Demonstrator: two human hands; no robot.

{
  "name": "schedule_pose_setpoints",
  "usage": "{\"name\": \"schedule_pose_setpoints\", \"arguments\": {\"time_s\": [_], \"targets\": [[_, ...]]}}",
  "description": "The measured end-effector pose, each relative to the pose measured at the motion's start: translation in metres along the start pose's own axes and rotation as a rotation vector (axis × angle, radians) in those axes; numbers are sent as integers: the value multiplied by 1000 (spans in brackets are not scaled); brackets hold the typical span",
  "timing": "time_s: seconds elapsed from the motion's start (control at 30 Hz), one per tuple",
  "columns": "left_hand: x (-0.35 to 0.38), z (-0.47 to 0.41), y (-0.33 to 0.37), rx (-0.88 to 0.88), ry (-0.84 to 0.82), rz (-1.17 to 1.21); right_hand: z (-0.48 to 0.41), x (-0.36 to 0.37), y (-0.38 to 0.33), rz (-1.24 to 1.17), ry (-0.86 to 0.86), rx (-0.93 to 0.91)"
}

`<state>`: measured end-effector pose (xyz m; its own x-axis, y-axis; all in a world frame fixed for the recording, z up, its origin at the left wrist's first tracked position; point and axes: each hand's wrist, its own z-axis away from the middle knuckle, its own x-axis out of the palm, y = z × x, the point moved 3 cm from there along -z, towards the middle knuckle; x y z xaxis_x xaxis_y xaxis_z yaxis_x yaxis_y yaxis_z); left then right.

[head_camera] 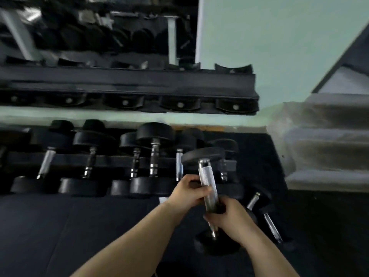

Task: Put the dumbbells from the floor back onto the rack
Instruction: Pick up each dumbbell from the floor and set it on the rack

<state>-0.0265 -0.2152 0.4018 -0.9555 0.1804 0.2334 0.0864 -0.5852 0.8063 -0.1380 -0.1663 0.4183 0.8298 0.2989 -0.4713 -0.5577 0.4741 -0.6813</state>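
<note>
A black dumbbell (206,172) with a silver knurled handle hangs in the air in front of the rack, its far head up near the lower shelf's right end. My left hand (188,191) grips the middle of the handle and my right hand (229,216) grips its near end. The near head is hidden behind my right hand. The rack's lower shelf (111,156) holds several black dumbbells in a row. The upper shelf (129,82) shows bare cradles. Two more dumbbells lie on the floor: one (214,240) below my right hand, another (265,214) to its right.
Black rubber mats (79,226) cover the floor in front of the rack. A pale green wall (279,47) rises behind it. Grey steps (329,140) climb at the right, close to the rack's end. A mirror with reflected weights fills the top left.
</note>
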Motion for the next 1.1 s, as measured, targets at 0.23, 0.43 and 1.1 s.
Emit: {"name": "schedule_pose_setpoints", "arguments": {"time_s": [0.23, 0.43, 1.1], "targets": [[-209, 42, 73, 134, 271, 160, -54, 129, -174, 308, -222, -186], [-349, 60, 112, 254, 457, 287, -94, 227, -290, 440, -314, -320], [-691, -64, 288, 245, 402, 180, -295, 412, -576, 382, -215, -270]]}}
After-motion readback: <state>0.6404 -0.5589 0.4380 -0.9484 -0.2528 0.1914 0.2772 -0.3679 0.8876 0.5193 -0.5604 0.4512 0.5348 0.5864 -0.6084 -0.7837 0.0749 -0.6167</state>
